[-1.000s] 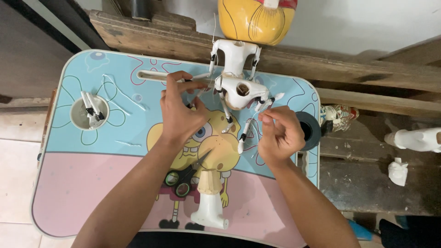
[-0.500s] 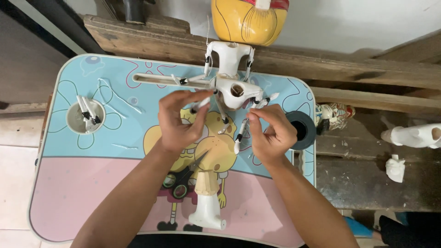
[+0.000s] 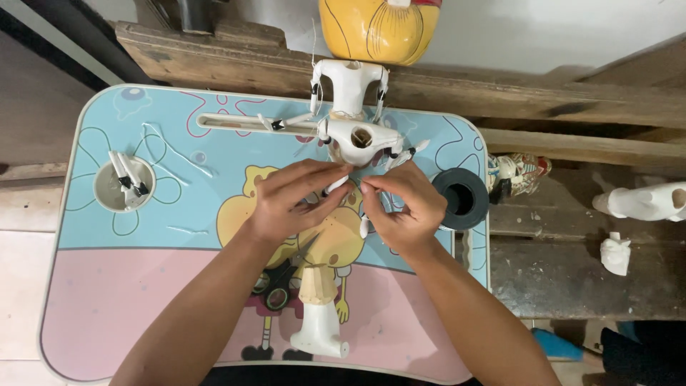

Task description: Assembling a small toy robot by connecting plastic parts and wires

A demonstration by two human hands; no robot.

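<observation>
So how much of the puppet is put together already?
Done: the white torso and hip piece hang joined below the yellow head. In hand: the left hand and right hand meet at a small white limb piece just under the hips. Left: a loose white leg lies on the table, and more small pieces wait in the round cup holder.

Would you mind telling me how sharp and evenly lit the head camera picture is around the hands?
Head view: soft, even light, no glare on the blue and pink cartoon table; left hand and right hand sharp, casting faint shadows; the white jointed doll body stays crisp; the wooden beams bow slightly near the edges.
</observation>
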